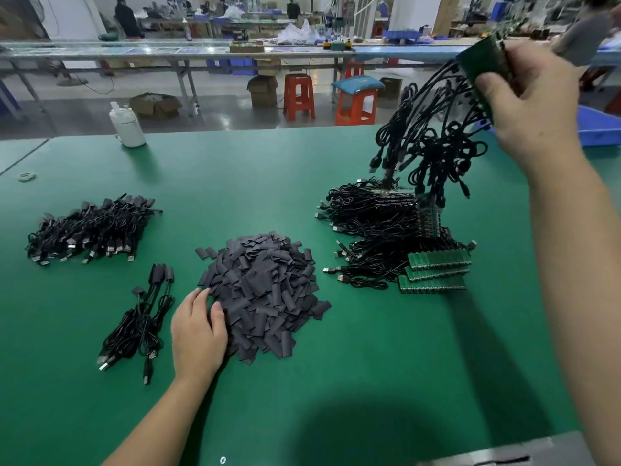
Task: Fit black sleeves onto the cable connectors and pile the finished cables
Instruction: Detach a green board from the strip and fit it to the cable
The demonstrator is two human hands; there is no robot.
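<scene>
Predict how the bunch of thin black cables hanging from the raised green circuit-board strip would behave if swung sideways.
Probably floppy: the bunch of thin black cables droops in loose loops below the green circuit-board strip the right hand grips. Likely to snag, since the loops hang tangled together. Their free plug ends would probably swing.

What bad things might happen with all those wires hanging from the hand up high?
The dangling cables held up by the right hand might snag the unfinished cable pile below and drag it. The left hand resting on the sleeve heap may scatter sleeves.
</scene>
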